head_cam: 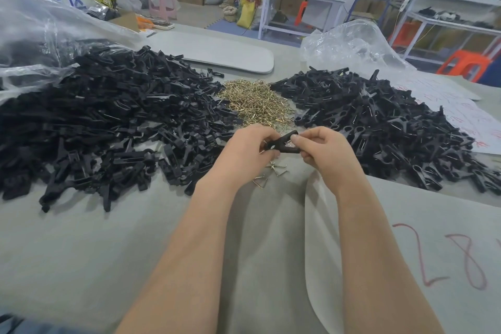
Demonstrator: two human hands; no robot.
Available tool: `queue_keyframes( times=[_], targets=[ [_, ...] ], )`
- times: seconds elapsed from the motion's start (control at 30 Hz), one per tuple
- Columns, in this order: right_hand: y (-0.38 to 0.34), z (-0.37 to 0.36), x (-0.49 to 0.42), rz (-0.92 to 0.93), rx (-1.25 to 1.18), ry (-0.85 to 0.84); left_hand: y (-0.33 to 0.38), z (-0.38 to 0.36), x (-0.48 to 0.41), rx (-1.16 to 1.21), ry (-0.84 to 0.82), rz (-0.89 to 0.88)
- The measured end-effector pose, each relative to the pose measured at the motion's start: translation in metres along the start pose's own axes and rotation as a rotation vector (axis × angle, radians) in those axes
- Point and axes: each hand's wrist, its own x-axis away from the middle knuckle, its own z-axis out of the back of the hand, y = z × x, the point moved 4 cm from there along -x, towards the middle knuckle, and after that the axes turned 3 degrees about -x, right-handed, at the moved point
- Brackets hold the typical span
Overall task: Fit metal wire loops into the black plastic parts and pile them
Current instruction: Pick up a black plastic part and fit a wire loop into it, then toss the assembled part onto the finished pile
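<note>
A black plastic part [283,142] is held between both hands above the grey table. My left hand [248,150] grips its left end with curled fingers. My right hand [324,148] pinches its right end, thumb on top. A glint of metal wire shows at the part, between the fingertips. A big heap of black plastic parts [108,122] lies to the left, and another heap of black parts [379,122] to the right. Between them sits a mound of brass-coloured wire loops [254,102]. A few loose wire loops [271,171] lie under my hands.
Clear plastic bags lie at the far left [40,30] and far right [349,40]. A grey board [225,53] lies behind the heaps. Paper sheets with red writing [447,252] cover the table's right side. Stools, shelves and cardboard boxes stand beyond the table.
</note>
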Motion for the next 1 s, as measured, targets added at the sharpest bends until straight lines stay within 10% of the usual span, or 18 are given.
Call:
queue_keyframes(
  times=[0.73, 1.0],
  targets=[
    [0.006, -0.023, 0.011, -0.401, -0.548, -0.513, 0.014, 0.005, 0.003, 0.204, 0.028, -0.107],
    [0.001, -0.027, 0.012, -0.289, -0.437, -0.422, 0.020, 0.007, 0.003, 0.220, 0.010, -0.156]
  ],
)
